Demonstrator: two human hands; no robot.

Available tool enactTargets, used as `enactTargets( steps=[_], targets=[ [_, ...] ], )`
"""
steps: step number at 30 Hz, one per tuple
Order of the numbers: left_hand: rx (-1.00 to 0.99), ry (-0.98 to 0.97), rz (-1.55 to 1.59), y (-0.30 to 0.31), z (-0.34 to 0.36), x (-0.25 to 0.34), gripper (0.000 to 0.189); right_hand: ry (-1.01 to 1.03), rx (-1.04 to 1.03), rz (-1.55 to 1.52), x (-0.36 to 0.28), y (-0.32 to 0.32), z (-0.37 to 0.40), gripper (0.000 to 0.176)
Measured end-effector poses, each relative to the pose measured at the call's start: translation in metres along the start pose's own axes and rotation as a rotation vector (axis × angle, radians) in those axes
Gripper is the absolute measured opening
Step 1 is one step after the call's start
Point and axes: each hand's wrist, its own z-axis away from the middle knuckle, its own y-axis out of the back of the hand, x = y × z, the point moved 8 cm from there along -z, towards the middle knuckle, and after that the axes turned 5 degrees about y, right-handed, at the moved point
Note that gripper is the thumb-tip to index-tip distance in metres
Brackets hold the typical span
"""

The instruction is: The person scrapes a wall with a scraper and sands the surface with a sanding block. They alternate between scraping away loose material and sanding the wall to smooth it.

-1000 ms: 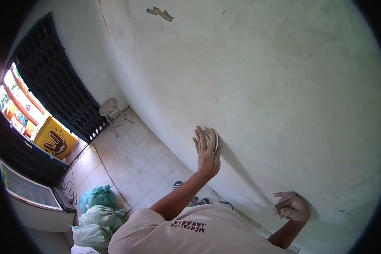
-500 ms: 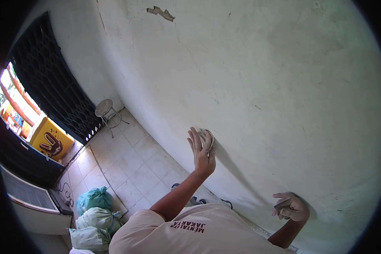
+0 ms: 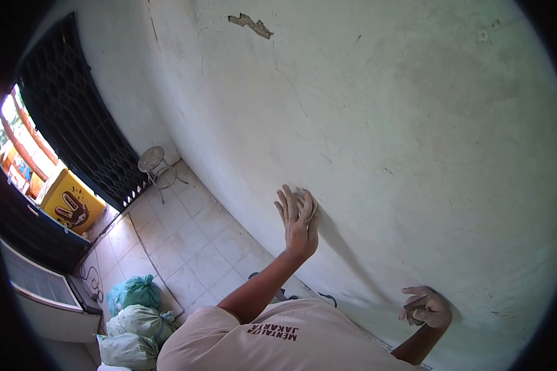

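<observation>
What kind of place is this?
It looks like a small shop or storeroom, though I can't be sure. A black folding gate stands by the doorway, tied bags sit on the tiled floor, and the pale wall has a chipped patch.

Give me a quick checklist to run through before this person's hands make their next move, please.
1. Left hand has the pale piece at the wall: ok, though the fingers hide much of it.
2. Right hand has hold of the small grey piece: ok.
3. Wall surface unbroken: not ok; a chipped patch shows near the top of the view.
4. Stool away from both arms: ok, it stands by the far corner.
5. Tied bags away from both hands: ok, they sit apart on the left of the view.
6. Secure footing: cannot tell; the shirt blocks much of the view below.
</observation>
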Motion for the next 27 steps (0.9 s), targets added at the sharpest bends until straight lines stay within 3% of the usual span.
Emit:
enactTargets(
  steps=[5, 13, 18, 27],
  targets=[
    [0.061, 0.04, 0.023, 0.04, -0.053, 0.024, 0.056, -0.01, -0.022, -0.014, 0.001, -0.001, 0.0, 0.058],
    [-0.038, 0.06, 0.002, 0.014, -0.005, 0.005, 0.053, 0.008, -0.029, -0.031, 0.004, 0.001, 0.001, 0.059],
    [0.06, 0.059, 0.049, 0.041, -0.054, 0.02, 0.055, -0.019, -0.016, -0.046, 0.009, 0.002, 0.003, 0.059],
    [-0.061, 0.073, 0.038, 0.008, 0.005, 0.003, 0.056, 0.004, -0.036, -0.074, 0.006, -0.002, 0.002, 0.061]
  ],
)
